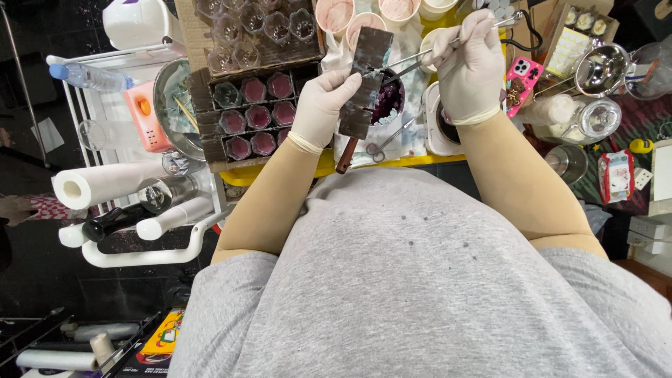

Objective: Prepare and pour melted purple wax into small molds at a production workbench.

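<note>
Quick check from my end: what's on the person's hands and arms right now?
Both the left hand and the right hand wear thin whitish disposable gloves with rolled cuffs at the wrists. The forearms are bare. Short grey T-shirt sleeves cover the upper arms.

At my three o'clock a small soft wipes packet [617,176] lies flat, white with red ends and a printed panel across its face. Up at one o'clock a cardboard box [578,33] sits open, holding a pale sheet of little squares and a few round pieces along its far edge. Over at nine o'clock there's a plastic water bottle [87,77] lying on its side on the white cart, blue cap, clear body, a light label band around it. Down at seven o'clock a yellow printed package [164,335] pokes out of a dark rack, cartoonish green and red shapes on it.
</note>
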